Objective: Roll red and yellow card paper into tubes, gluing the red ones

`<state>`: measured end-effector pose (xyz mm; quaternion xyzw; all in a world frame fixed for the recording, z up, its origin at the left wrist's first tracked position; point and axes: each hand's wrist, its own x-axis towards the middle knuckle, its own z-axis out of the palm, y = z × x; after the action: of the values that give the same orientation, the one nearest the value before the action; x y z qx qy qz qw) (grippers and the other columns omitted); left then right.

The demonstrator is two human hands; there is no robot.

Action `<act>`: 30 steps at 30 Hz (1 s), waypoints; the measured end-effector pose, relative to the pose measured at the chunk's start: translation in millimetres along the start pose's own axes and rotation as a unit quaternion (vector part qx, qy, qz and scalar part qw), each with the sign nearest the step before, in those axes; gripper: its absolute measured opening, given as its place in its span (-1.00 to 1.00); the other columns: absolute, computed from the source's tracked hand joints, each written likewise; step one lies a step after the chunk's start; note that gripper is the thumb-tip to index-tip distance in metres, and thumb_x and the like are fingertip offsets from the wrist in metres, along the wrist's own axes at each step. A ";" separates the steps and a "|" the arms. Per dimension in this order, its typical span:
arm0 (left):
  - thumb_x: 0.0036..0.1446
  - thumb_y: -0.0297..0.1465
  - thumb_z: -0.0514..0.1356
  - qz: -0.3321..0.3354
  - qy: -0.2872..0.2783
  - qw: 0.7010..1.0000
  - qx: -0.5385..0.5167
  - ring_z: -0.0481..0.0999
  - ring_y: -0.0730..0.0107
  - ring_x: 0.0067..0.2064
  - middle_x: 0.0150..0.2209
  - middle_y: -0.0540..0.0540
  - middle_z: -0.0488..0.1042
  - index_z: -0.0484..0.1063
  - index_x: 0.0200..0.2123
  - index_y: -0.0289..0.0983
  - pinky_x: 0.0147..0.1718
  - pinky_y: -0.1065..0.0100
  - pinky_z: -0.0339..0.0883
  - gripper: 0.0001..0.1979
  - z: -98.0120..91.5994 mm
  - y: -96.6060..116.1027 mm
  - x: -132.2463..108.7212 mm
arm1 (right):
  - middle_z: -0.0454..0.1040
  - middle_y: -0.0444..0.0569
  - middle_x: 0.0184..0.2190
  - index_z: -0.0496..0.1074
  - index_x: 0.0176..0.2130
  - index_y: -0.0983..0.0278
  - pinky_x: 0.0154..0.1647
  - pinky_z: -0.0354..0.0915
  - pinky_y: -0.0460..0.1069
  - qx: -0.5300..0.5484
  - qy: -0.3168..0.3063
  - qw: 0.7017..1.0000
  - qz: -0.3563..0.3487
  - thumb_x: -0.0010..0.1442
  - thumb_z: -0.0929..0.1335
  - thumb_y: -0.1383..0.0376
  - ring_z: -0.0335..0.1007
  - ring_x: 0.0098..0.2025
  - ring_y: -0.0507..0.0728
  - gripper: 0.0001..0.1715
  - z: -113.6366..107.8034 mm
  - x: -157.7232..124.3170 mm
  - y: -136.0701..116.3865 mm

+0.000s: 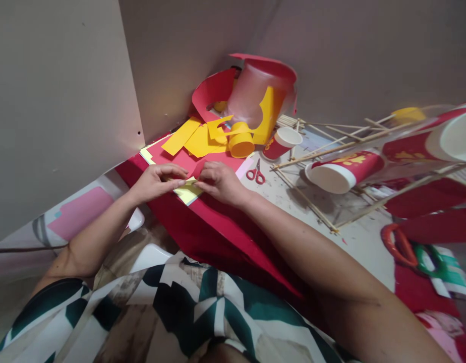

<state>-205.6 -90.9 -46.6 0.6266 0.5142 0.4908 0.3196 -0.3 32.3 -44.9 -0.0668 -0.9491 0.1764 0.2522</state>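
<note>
The sole view is taken from the wearer's head, facing forward and down past the patterned garment [197, 312] immediately below, with left hand [156, 181] and right hand [222, 183] near mid-frame and grey walls [342, 55] behind.

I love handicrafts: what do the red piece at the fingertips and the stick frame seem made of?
Red piece: likely matte paper or card, being thin and bent without shine. Stick frame: probably bare wood or bamboo, dull, given its slender pale-tan rods.
</note>
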 end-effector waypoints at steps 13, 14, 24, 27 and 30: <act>0.17 -0.41 0.30 0.083 0.057 0.992 0.080 0.56 0.42 -0.33 -0.29 -0.09 0.63 0.57 -0.32 -0.28 -0.36 0.41 0.41 -0.94 18.0 -1.7 -4.6 | 0.39 -0.12 -0.51 0.40 -0.46 0.26 -0.37 0.20 -0.04 0.160 -0.047 0.983 0.072 0.32 0.36 0.11 0.29 -0.43 0.04 -0.61 -5.6 -2.9 5.6; 0.19 -0.42 0.28 0.106 0.065 0.987 0.102 0.56 0.41 -0.32 -0.30 -0.08 0.62 0.55 -0.32 -0.28 -0.35 0.41 0.41 -0.94 19.2 -1.7 -5.0 | 0.39 -0.12 -0.51 0.41 -0.45 0.26 -0.37 0.20 -0.04 0.171 -0.050 0.981 0.075 0.34 0.34 0.11 0.29 -0.43 0.04 -0.61 -7.0 -3.1 4.8; 0.25 -0.51 0.21 0.367 0.128 0.849 0.359 0.52 0.29 -0.27 -0.23 -0.16 0.62 0.47 -0.19 -0.27 -0.28 0.27 0.34 -0.92 25.9 -13.3 -11.9 | 0.36 -0.15 -0.49 0.41 -0.41 0.27 -0.36 0.21 -0.06 0.190 -0.049 0.975 0.102 0.37 0.30 0.14 0.26 -0.44 0.00 -0.63 -12.6 -2.7 0.1; 0.26 -0.44 0.23 0.364 0.126 0.837 0.387 0.50 0.30 -0.30 -0.28 -0.15 0.60 0.50 -0.18 -0.26 -0.34 0.27 0.28 -0.92 26.4 -16.4 -13.5 | 0.43 -0.11 -0.46 0.45 -0.39 0.28 -0.34 0.22 -0.05 0.144 -0.045 0.985 0.079 0.36 0.31 0.18 0.32 -0.41 0.03 -0.68 -9.8 -2.5 2.0; 0.27 -0.37 0.25 0.361 0.136 0.819 0.424 0.44 0.33 -0.36 -0.36 -0.10 0.57 0.53 -0.23 -0.21 -0.39 0.28 0.21 -0.93 27.3 -19.0 -15.3 | 0.52 -0.05 -0.42 0.51 -0.34 0.28 -0.28 0.23 -0.01 0.057 -0.044 0.997 0.031 0.34 0.34 0.20 0.37 -0.36 0.07 -0.73 -9.1 -2.8 2.5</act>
<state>-186.0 -97.6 -76.8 0.7678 0.4467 0.3848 -0.2509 6.8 36.8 -39.7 -0.0734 -0.9452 0.2409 0.2079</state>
